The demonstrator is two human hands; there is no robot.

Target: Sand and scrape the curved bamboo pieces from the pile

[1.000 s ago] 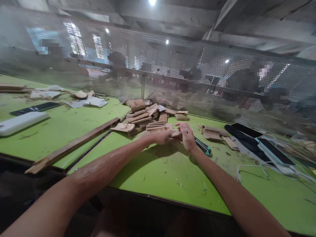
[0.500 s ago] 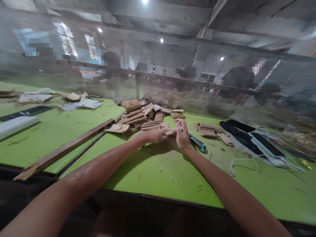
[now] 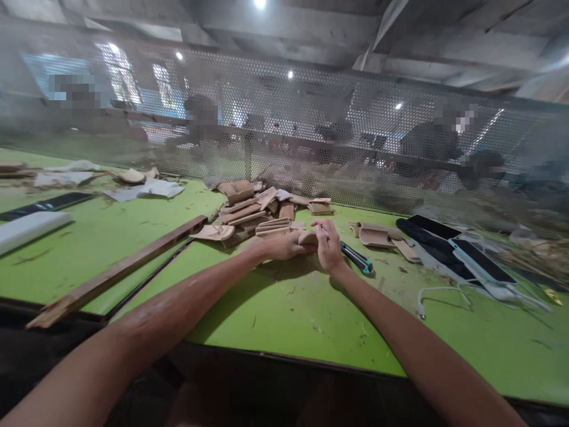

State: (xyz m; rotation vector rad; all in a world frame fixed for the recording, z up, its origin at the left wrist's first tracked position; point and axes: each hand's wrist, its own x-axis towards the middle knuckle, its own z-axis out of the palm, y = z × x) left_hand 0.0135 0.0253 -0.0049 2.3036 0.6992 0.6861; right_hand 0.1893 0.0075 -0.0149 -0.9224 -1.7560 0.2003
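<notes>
Near the middle of the green table, my left hand is closed round a small light brown curved piece. Close beside it on the right, my right hand pinches a thin, pale tool, mostly hidden by the fingers. A heap of curved brown pieces lies just behind my left hand, with several stacked pieces nearest to it. A teal and black utility knife rests on the table right of my right hand.
A long wooden strip lies at the left, near a white block. More curved pieces, phones and a white cable are at the right. A perforated metal screen stands behind, people blurred beyond it.
The light brown piece in my left hand has tilted, showing more of its broad face. Both hands stay almost in place, the right fingers shifted slightly.
</notes>
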